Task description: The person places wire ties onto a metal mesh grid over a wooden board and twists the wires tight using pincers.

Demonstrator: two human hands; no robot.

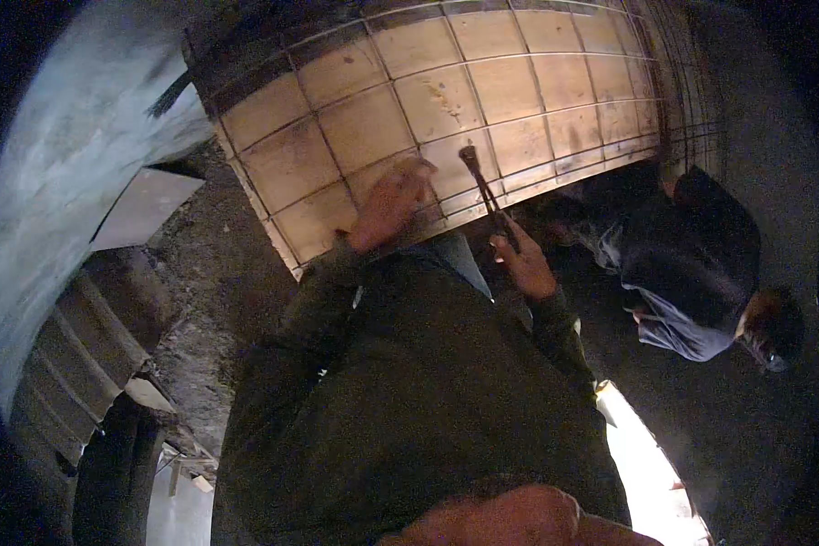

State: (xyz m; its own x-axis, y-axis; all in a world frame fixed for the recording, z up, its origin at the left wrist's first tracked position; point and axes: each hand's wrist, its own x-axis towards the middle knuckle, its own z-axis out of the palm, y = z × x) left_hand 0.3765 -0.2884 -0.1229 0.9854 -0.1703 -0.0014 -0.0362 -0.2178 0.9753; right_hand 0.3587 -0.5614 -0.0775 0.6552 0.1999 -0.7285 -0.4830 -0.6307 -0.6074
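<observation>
A grid of thin metal bars lies over a pale wooden board. Near the board's lower edge, my left hand rests at the grid, its fingers bent together; what they hold, if anything, is too dark to make out. My right hand is wrapped round the handles of long dark pliers. The head of the pliers points up over the board, to the right of my left hand, in a grid opening.
Another person in dark clothes is bent over at the right. A pale flat sheet lies at the left beside a rough wall. More bars extend past the board's right end. Bright light enters at the lower right.
</observation>
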